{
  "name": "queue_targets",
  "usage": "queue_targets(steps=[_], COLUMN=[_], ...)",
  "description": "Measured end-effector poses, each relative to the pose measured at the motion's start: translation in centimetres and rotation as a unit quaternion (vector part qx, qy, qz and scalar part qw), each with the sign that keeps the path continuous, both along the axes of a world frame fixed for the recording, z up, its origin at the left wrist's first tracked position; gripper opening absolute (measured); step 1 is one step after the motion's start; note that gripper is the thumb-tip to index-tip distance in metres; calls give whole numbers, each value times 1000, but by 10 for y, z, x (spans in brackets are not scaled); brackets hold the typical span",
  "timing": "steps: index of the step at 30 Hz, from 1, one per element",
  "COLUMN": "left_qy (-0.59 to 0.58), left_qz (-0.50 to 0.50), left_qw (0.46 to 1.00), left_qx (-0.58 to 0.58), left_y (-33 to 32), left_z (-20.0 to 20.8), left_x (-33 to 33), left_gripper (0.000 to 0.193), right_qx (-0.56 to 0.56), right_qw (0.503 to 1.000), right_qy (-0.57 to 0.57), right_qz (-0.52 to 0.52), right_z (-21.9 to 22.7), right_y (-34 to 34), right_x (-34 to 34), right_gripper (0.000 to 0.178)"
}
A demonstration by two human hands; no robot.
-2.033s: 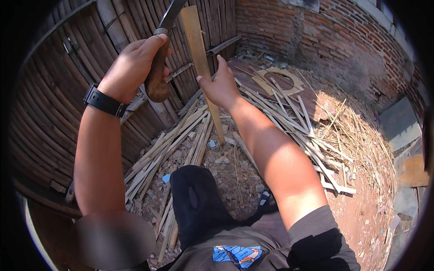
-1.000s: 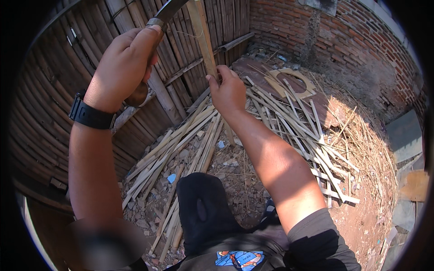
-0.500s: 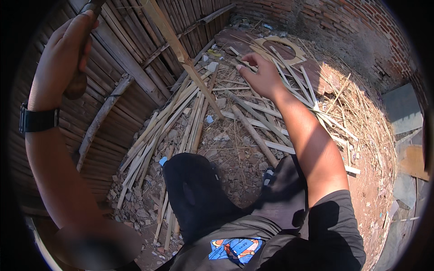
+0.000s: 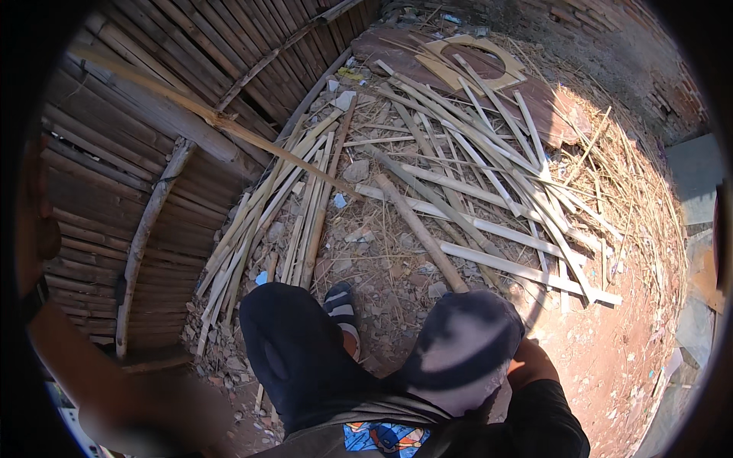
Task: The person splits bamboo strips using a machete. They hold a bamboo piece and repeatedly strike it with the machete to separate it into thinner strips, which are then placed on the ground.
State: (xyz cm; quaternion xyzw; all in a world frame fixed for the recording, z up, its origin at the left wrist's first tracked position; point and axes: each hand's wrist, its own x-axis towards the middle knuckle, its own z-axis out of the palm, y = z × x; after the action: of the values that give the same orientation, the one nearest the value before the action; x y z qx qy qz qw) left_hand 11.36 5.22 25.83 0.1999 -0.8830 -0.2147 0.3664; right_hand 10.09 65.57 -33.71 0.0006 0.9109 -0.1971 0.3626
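My left hand [image 4: 34, 195] is at the dark left rim of the view, closed around a dark wooden handle [image 4: 50, 237]; the rest of that tool is out of sight. A long bamboo strip [image 4: 221, 120] slants from the upper left down to the rubble, and its upper end passes above my left hand. My right hand does not show: only a bit of bent right arm [image 4: 531, 363] appears beside my right knee. In front of my knees lie split bamboo strips [image 4: 489, 221] and a thicker round bamboo pole [image 4: 420, 233].
A woven bamboo wall [image 4: 99, 252] closes off the left, crossed by a curved pole [image 4: 149, 244]. A brick wall [image 4: 611, 69] stands at the back right. Near it lies a tan board [image 4: 437, 70] with a round hole. Grey sheets [image 4: 695, 179] lean at the far right.
My left hand has moved down and outward to the left rim. My right hand has dropped from above the strips to out of view beside my knee. The long strip has tilted toward the left.
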Motion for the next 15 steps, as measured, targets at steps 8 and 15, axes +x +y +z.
queue_targets(steps=[8, 15], left_qy=[-56, -54], left_qz=[-42, -88], left_qw=[996, 995], left_qx=[-49, 7], left_y=[-3, -5], left_z=[19, 27], left_x=[9, 7], left_gripper=[48, 46], right_qx=[-15, -103], right_qw=[998, 976], right_qy=[11, 155], right_qz=[-56, -117], right_z=[-25, 16], right_y=[2, 18], right_x=[29, 9], right_gripper=[46, 51])
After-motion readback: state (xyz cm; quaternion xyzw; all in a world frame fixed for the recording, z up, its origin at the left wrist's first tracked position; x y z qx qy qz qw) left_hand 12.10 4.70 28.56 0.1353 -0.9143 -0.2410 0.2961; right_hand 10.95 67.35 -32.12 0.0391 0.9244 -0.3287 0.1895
